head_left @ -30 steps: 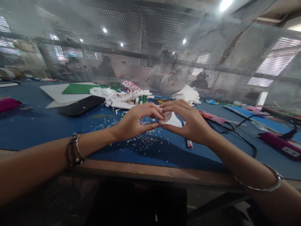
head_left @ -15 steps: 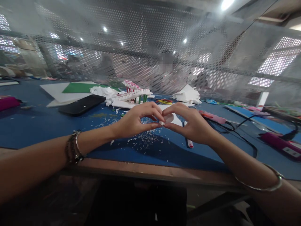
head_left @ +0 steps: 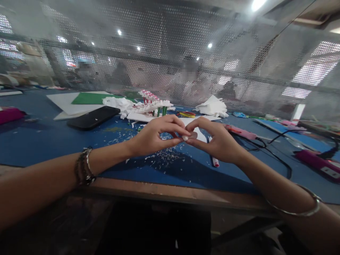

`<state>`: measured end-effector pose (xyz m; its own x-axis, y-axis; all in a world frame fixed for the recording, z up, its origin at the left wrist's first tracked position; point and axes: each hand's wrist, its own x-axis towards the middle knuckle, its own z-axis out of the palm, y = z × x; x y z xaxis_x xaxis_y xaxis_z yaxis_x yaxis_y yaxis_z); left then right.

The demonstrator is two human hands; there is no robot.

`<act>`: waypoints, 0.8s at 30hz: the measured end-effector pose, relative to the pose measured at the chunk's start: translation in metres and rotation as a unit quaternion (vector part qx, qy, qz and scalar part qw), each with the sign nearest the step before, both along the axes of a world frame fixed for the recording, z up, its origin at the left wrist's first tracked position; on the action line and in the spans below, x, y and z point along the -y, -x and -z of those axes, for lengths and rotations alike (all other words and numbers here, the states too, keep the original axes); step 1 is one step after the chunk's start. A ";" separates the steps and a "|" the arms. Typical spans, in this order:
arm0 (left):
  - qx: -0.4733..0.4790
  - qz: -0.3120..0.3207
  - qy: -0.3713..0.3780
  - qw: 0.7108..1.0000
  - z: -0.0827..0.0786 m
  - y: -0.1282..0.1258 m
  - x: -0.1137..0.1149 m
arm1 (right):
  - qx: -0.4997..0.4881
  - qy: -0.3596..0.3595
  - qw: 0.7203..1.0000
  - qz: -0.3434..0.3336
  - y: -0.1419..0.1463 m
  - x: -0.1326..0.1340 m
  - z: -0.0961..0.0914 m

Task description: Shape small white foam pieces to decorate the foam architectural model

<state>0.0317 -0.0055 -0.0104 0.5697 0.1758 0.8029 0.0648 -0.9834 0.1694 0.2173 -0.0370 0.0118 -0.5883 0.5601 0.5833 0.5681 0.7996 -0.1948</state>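
My left hand (head_left: 156, 136) pinches a small white rolled piece (head_left: 185, 138) between thumb and fingertips. From the other side, my right hand (head_left: 212, 140) closes thumb and forefinger on the same piece, so the fingertips of both hands meet. Its exact kind is too small to make out. Beneath the hands, white shreds (head_left: 167, 159) are scattered over the blue tabletop (head_left: 156, 174). A white sheet (head_left: 201, 135) shows behind my right fingers. Near that hand lies a white tube with a red end (head_left: 215, 162), partly covered by it.
A black phone (head_left: 92, 118) lies left, beside white and green sheets (head_left: 90, 98). Behind the hands stands a white, pink and green craft model (head_left: 154, 104). Crumpled white material (head_left: 212, 106), a pink corded tool (head_left: 243, 132) and a purple power strip (head_left: 316, 164) are rightward. Perforated mesh (head_left: 159, 46) borders the back.
Both hands shift very slightly right in the view, still pinching the white piece. The piece appears turned a little between the fingertips. Everything else stays in place.
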 end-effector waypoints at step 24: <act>-0.003 0.017 0.028 0.999 -0.001 0.000 0.002 | 0.003 0.053 0.998 -0.024 0.000 0.001 0.000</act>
<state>0.0321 -0.0079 -0.0093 0.5808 0.1999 0.7892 0.0318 -0.9742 0.2234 0.2172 -0.0382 0.0117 -0.6194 0.5893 0.5188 0.5312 0.8011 -0.2758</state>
